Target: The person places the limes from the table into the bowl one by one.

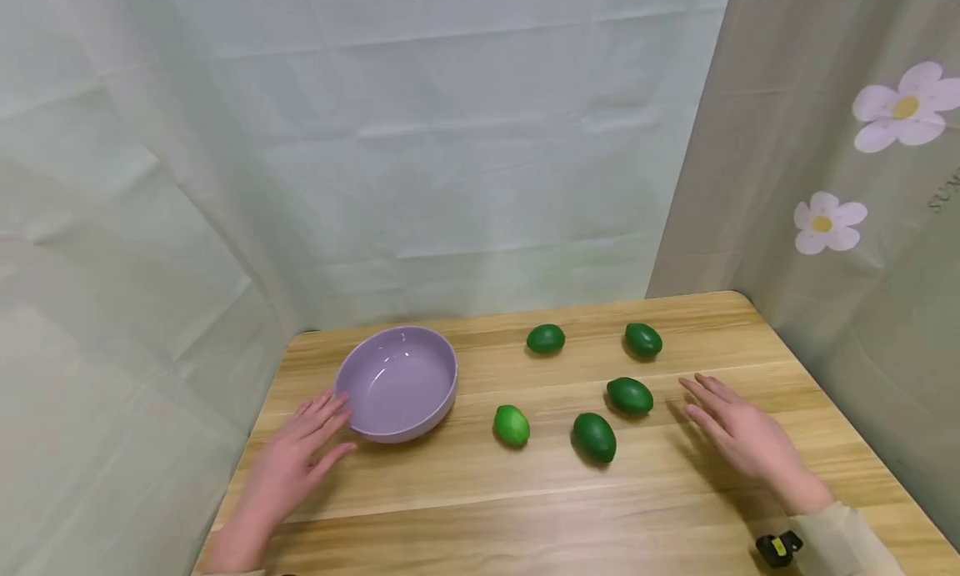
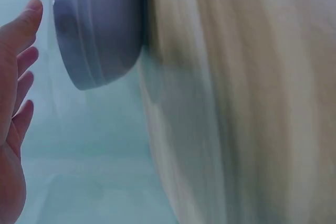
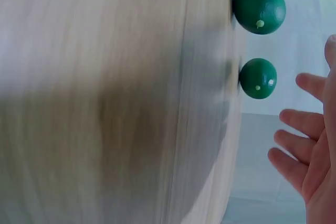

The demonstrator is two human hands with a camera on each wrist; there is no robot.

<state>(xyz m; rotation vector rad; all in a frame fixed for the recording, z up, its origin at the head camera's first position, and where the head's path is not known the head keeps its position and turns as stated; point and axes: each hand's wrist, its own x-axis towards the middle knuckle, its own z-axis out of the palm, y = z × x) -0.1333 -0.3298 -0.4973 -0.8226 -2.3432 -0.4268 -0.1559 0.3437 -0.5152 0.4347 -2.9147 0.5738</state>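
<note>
My left hand (image 1: 296, 455) hovers at the left rim of a purple bowl (image 1: 401, 384), fingers extended and holding nothing. In the left wrist view the bowl's side (image 2: 97, 30) shows just past my thumb and fingertips (image 2: 34, 6). My right hand (image 1: 742, 430) is raised over the table's right side with fingers stretched out and nothing in them. The dark green lime (image 1: 630, 396) is the fruit nearest to it. Another dark green lime (image 1: 595, 438) lies nearer the front, and a brighter green lime (image 1: 512, 426) sits between it and the bowl.
Toward the back of the wooden table (image 1: 450, 509) lie two more dark green limes, one in the middle (image 1: 546, 338) and one farther right (image 1: 643, 340). Pale curtains (image 1: 465, 159) hang behind and beside the table. A small black device (image 1: 778, 548) is by my right sleeve.
</note>
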